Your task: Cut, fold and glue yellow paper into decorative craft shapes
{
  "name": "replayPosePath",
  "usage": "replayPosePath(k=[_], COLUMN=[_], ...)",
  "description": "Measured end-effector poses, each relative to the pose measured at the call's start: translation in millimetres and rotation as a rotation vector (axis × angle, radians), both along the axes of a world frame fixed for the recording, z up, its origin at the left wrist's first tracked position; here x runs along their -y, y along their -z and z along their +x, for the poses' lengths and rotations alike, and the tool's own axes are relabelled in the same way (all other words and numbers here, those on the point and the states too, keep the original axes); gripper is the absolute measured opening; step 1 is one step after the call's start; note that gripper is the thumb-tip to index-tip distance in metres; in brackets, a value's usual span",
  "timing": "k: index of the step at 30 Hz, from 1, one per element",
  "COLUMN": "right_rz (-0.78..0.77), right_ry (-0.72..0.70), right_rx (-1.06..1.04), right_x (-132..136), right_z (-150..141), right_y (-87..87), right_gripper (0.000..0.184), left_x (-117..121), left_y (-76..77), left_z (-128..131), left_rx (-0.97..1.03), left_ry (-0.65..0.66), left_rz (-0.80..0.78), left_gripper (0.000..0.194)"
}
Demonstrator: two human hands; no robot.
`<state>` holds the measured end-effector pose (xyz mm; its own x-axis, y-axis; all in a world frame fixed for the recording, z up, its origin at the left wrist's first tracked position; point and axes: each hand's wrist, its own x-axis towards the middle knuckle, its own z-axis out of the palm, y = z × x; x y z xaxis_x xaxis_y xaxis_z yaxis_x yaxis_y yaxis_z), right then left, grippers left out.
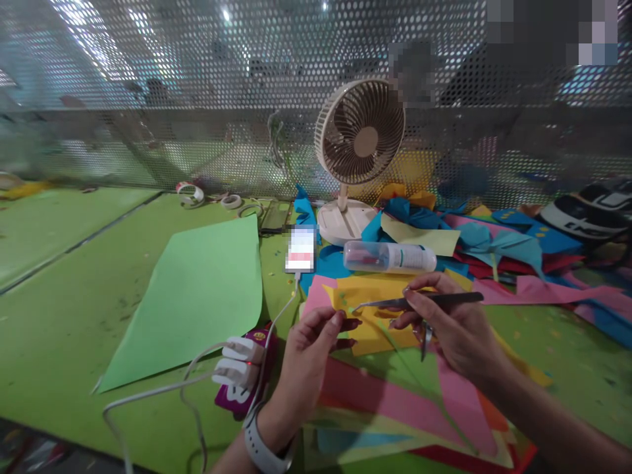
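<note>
Through the head camera I have the right hand [451, 329] gripping dark, bent-tip tweezers [459, 298] between thumb and fingers, with what looks like small scissors [425, 339] hanging below the same fingers. The tweezers' tip points left, just beside the left hand [309, 349], whose thumb and forefinger are drawn close together; I cannot tell whether they pinch a tiny piece. All this is above a yellow sheet [390, 286] with small green bits near the fingertips.

As I judge it, the fine handwork is partway through: scraps are already cut or torn, the small piecework is in hand, and the light green sheet [212, 283] to the left still lies whole. I cannot count what is left.

Beyond the hands, a clear bottle [412, 258] lies on its side; something reddish shows through its left end, but I cannot tell whether it holds liquid. Farther out on the green table [29, 349] are a desk fan [365, 141] and a tape roll [190, 195].
</note>
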<state>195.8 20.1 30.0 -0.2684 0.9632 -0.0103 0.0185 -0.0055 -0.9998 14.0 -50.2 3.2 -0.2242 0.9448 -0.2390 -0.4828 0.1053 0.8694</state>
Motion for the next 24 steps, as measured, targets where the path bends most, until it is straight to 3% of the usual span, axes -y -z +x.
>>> replayPosePath(k=[24], right_rz=[0.014], right_ry=[-0.009], right_rx=[-0.002], right_x=[1.6], right_z=[-3.7], right_y=[-3.2], right_gripper=[0.028], left_x=[-0.5], left_y=[-4.5], left_z=[0.9], left_rx=[-0.005], left_ry=[-0.015], left_rz=[-0.003], left_gripper=[0.013])
